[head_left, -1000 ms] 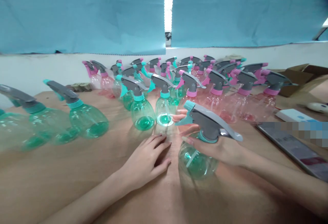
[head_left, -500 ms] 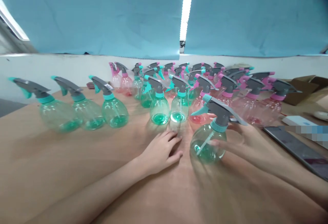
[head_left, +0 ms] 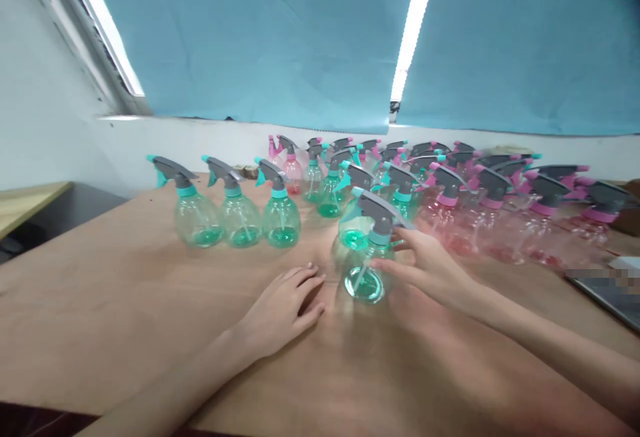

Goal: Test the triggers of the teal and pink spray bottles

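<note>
My right hand [head_left: 420, 264] grips a green spray bottle [head_left: 367, 276] around its body, under a grey trigger head with a turquoise collar. The bottle is upright and slightly tilted; whether its base touches the table, I cannot tell. Left of it, my left hand [head_left: 283, 310] rests on the tabletop with fingers stretched out and holds nothing. Just behind the held bottle stands another green spray bottle [head_left: 351, 234], partly hidden by it. Three more stand in a row at the left: a first green bottle [head_left: 196, 220], a middle one [head_left: 240, 220] and a third [head_left: 283, 220].
Several pink spray bottles [head_left: 493, 224] crowd the right side of the wooden table [head_left: 150, 317], with more green and pink ones at the back. A dark phone [head_left: 605, 294] lies at the right edge. Blue cloth [head_left: 260, 37] hangs behind.
The view has swung left, so the table's contents sit further right. My right hand has carried the green spray bottle leftward, in front of the standing green ones. My left hand stays on the table.
</note>
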Demonstrator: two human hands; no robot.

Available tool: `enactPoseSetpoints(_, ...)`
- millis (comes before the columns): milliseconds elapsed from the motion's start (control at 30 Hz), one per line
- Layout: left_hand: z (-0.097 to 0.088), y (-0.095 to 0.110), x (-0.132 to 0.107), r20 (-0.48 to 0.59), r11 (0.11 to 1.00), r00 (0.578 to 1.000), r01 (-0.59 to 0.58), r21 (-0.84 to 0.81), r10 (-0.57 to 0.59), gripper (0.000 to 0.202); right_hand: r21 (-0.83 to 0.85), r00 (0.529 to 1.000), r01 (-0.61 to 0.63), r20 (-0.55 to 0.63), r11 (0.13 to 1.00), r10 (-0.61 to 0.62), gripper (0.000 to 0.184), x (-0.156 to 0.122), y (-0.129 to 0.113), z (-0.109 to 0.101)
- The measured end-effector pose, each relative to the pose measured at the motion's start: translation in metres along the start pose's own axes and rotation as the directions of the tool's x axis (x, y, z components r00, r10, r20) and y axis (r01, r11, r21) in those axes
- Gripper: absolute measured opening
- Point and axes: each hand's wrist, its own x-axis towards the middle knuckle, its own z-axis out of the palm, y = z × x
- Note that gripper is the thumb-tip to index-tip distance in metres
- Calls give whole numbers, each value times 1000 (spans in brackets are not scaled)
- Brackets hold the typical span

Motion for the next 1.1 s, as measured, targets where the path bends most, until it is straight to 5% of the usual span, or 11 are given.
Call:
enactPoseSetpoints(300,-14,-34,-35,-65,996,994,85,29,-83,40,-17,999,39,-14,999,-40,56,70,-16,61)
enactPoseSetpoints(900,-12,-34,-28,-35,999,999,35,15,-35,38,-151,996,-27,-88,988,14,55,104,-15,76)
enactPoseSetpoints(1100,-11,-29,-17,11,999,999,34,41,-35,38,-148,990,-16,-138,989,-5,56,95,-18,76)
